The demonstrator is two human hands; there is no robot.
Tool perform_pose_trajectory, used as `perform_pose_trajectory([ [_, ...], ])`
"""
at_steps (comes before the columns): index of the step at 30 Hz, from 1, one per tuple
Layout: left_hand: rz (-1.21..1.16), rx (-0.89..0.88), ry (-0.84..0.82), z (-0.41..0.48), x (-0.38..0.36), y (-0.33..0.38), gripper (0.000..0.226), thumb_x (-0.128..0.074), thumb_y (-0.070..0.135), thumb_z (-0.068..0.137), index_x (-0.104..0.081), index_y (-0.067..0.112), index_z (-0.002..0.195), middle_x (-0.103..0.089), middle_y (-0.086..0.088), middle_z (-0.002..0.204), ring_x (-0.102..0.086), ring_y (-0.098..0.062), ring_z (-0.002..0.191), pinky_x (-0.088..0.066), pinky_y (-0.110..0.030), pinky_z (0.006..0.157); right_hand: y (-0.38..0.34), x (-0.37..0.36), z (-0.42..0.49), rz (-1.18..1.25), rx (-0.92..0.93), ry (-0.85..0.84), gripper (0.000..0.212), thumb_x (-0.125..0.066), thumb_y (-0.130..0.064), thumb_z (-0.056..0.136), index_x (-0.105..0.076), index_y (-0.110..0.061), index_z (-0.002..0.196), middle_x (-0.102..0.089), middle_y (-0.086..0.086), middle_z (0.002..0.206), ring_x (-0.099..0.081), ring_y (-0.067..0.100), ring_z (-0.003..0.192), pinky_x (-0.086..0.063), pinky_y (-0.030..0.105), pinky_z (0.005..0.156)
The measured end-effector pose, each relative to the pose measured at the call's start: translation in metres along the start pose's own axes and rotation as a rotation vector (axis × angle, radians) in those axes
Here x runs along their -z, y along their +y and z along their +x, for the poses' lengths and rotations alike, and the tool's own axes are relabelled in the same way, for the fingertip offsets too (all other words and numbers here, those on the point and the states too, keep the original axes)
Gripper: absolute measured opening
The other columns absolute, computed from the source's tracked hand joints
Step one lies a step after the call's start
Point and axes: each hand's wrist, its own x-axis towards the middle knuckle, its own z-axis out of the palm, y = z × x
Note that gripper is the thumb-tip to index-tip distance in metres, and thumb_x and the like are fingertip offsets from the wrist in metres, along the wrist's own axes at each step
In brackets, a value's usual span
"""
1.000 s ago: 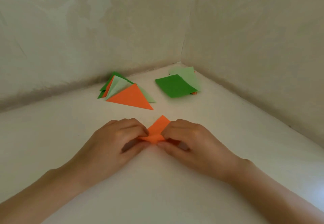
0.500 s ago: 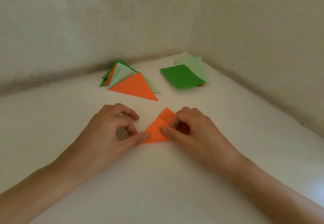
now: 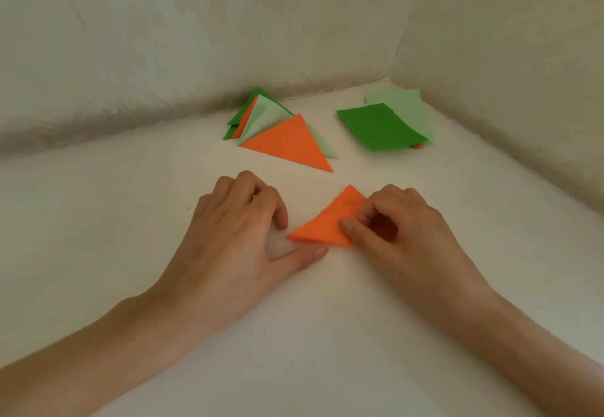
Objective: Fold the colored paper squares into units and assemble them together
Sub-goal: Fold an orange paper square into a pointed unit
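step: creasing small orange triangle (image 3: 327, 224) | right hand (image 3: 398, 230) pinches its right corner | left hand (image 3: 242, 237) curled, thumb at near edge | done: folded triangles pile (image 3: 284, 135) | remaining: flat squares (image 3: 382, 125), all assembly

Dim, flat, diffuse light with a warm greenish cast. The white surface (image 3: 555, 269) brightens toward the lower right edge, and shadows are soft: a faint one under the left hand (image 3: 235, 230), a darker pocket inside the curled right hand (image 3: 402, 230). Centre is reasonably sharp, with clean edges on the orange paper triangle (image 3: 323, 224), but the base of the left wall (image 3: 98, 122) is smeared and the frame is slightly soft overall. Wide-angle bending shows in the curved wall corner seam (image 3: 400, 37) and the bowed wall-floor line.
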Motion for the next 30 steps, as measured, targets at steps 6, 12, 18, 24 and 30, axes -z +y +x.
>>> perform_pose_trajectory([
  [6, -0.659, 0.243, -0.137, 0.002, 0.014, 0.015, 0.053, -0.067, 0.066, 0.069, -0.049, 0.037, 0.109, -0.067, 0.008, 0.076, -0.057, -0.003, 0.066, -0.043, -0.013, 0.063, -0.007, 0.007, -0.003, 0.328, 0.003, 0.177, 0.023, -0.061, -0.039, 0.088, -0.056, -0.023, 0.074, -0.058, -0.007, 0.076, -0.048, 0.009, 0.065, -0.037, 0.013, 0.057],
  [12, -1.085, 0.265, -0.118, 0.006, 0.016, 0.021, 0.033, -0.074, 0.023, 0.067, -0.060, 0.016, 0.097, -0.074, 0.000, 0.084, -0.067, -0.005, 0.074, -0.047, -0.011, 0.066, -0.004, 0.003, -0.004, 0.220, 0.248, 0.043, 0.023, -0.054, -0.036, 0.088, -0.059, -0.016, 0.078, -0.056, -0.008, 0.078, -0.047, 0.013, 0.077, -0.035, 0.016, 0.068],
  [18, -1.125, 0.212, -0.104, 0.005, 0.018, 0.022, 0.026, -0.071, 0.016, 0.066, -0.061, 0.010, 0.089, -0.074, -0.001, 0.079, -0.067, -0.007, 0.070, -0.047, -0.011, 0.064, -0.006, 0.005, -0.004, 0.193, 0.197, 0.044, 0.032, -0.054, -0.048, 0.081, -0.051, -0.035, 0.111, -0.045, -0.010, 0.123, -0.040, 0.007, 0.122, -0.027, 0.006, 0.095],
  [24, -1.092, 0.143, -0.112, 0.003, 0.019, 0.024, 0.021, -0.073, 0.016, 0.066, -0.063, 0.010, 0.084, -0.072, -0.001, 0.077, -0.067, -0.008, 0.070, -0.049, -0.013, 0.066, -0.006, 0.009, -0.003, 0.331, 0.045, -0.055, 0.030, -0.060, -0.055, 0.075, -0.058, -0.043, 0.102, -0.058, -0.022, 0.102, -0.051, 0.005, 0.105, -0.037, 0.010, 0.081],
  [30, -1.094, 0.199, -0.052, 0.006, 0.019, 0.024, 0.030, -0.077, 0.021, 0.062, -0.059, 0.016, 0.086, -0.071, -0.007, 0.074, -0.065, -0.012, 0.065, -0.051, -0.016, 0.065, -0.010, 0.005, -0.001, 0.481, -0.002, 0.001, 0.013, -0.069, -0.034, 0.073, -0.064, -0.033, 0.085, -0.064, -0.013, 0.085, -0.057, 0.007, 0.084, -0.040, 0.011, 0.069],
])
